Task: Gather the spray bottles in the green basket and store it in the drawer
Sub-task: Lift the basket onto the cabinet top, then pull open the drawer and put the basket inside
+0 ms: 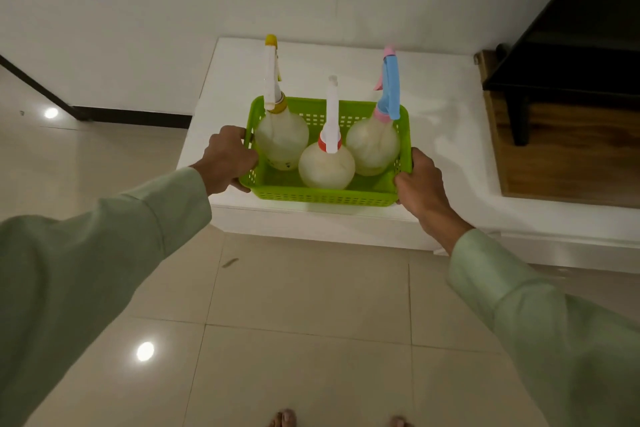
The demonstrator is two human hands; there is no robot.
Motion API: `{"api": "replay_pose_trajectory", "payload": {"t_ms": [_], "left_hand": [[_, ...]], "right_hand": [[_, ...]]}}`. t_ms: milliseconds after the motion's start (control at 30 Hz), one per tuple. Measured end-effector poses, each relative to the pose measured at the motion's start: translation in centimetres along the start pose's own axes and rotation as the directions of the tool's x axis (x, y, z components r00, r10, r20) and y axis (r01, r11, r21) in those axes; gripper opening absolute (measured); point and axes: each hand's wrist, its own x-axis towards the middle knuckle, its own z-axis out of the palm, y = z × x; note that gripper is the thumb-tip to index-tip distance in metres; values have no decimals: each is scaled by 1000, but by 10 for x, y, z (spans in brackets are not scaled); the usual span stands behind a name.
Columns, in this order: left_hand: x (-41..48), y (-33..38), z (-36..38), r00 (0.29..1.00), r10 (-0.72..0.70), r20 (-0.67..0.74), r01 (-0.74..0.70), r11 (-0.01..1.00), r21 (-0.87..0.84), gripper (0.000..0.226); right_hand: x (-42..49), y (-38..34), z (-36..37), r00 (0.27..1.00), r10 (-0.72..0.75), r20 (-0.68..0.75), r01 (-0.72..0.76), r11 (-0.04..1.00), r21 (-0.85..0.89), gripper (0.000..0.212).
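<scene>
Hands: left hand [227,159] curls over the left rim of the green basket [322,196]; right hand [420,184] clamps its right rim; fingertips of both are hidden behind the walls.
Basket: between the hands, over the near edge of a white ledge [450,135]; whether it rests or is lifted is unclear.
Bottles: three upright inside, yellow-capped bottle [281,139] nearest the left hand, red-collared bottle [327,166] in the middle, blue-triggered bottle [373,146] nearest the right hand.
Cut off: light green sleeves [104,253] and bare toes [284,419] at the frame's bottom.
Drawer: cannot be made out.
</scene>
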Motion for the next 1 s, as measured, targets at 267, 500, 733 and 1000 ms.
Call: {"api": "replay_pose_trajectory", "payload": {"t_ms": [267, 500, 733, 1000], "left_hand": [[4, -7, 1, 996, 57, -69, -63, 994, -87, 57], [-83, -64, 46, 939, -19, -343, -203, 774, -600, 42], [-54, -147, 137, 865, -371, 337, 443, 250, -861, 54], [51, -211, 218, 808, -421, 412, 457, 7, -889, 75]], "right_hand": [[-4, -3, -3, 999, 44, 18, -46, 989, 143, 44], [-97, 33, 23, 940, 163, -299, 65, 776, 628, 36], [-90, 128, 126, 769, 539, 344, -508, 188, 841, 48], [11, 193, 210, 759, 488, 431, -422, -136, 896, 91]]}}
